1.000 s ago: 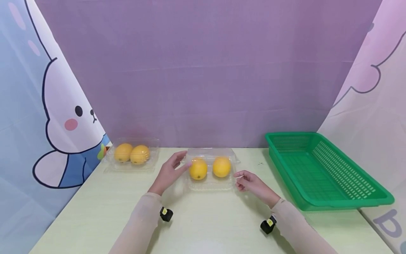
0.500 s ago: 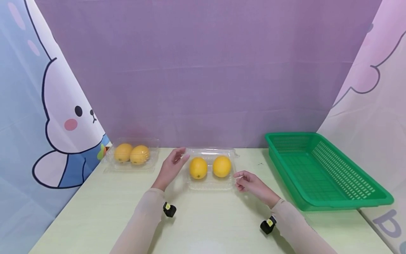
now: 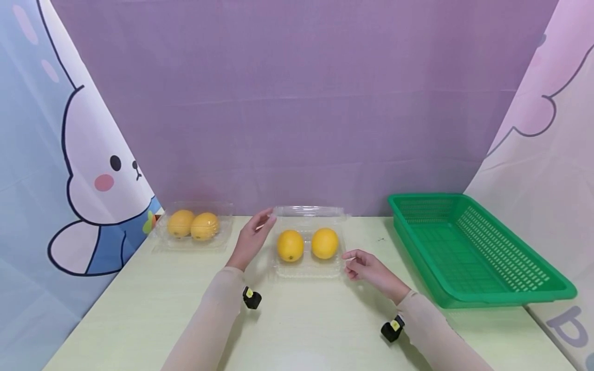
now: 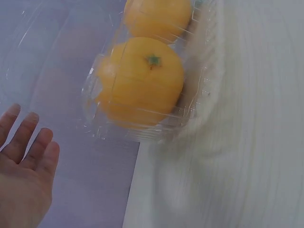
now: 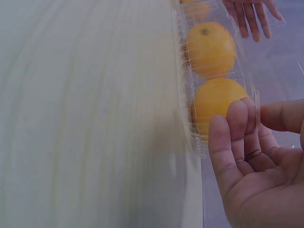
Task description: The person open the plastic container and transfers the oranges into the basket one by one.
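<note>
A clear plastic clamshell container [image 3: 308, 270] sits mid-table with two oranges in it, a left orange [image 3: 290, 246] and a right orange [image 3: 325, 243]. Its lid [image 3: 308, 211] stands raised at the back. My left hand [image 3: 252, 239] is at the lid's left side, fingers extended; the left wrist view shows that hand [image 4: 23, 175] with fingers spread and nothing gripped. On the container's right side, my right hand [image 3: 368, 270] pinches the rim. The right wrist view has the right hand's thumb [image 5: 282, 115] and curled fingers on either side of that rim.
A second clear container [image 3: 223, 242] with two oranges stands at the back left, its lid closed. To the right is a large green plastic basket [image 3: 452, 299] with nothing in it. A purple cloth [image 3: 306, 103] hangs behind the table.
The container's lid has swung further up and back, and my left hand has moved slightly away from me alongside it. The right hand and the oranges stay put.
</note>
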The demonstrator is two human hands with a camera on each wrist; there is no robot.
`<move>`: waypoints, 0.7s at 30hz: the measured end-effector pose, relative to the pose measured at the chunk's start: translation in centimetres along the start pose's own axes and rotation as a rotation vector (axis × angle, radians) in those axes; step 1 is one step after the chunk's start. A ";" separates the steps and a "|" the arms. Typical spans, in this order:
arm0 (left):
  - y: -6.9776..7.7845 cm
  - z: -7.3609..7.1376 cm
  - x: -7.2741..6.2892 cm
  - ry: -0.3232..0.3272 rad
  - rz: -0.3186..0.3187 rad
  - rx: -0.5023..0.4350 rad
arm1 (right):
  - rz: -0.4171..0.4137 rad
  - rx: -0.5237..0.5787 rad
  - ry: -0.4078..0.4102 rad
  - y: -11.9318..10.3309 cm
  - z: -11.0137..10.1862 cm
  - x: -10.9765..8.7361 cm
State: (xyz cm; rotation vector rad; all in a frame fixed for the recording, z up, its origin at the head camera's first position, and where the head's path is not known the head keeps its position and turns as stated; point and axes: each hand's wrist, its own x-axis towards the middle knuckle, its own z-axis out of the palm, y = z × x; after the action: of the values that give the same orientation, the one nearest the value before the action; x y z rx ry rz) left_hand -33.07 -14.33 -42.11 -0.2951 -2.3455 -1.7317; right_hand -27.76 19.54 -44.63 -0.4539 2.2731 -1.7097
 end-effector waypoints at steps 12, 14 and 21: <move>-0.4 0.7 1.1 0.047 0.035 -0.096 | -0.005 0.003 -0.005 0.2 0.0 0.0; -0.4 0.8 1.1 0.048 0.045 -0.112 | -0.008 0.001 -0.010 0.2 0.0 0.0; 0.0 0.9 1.0 0.016 0.065 -0.115 | -0.016 -0.005 -0.014 0.4 -0.2 0.0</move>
State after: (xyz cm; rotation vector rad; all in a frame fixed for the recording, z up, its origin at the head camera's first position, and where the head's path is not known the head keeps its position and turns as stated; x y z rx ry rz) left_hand -34.09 -13.43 -42.06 -0.3706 -2.2031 -1.8342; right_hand -27.88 19.77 -44.93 -0.4851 2.2710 -1.7033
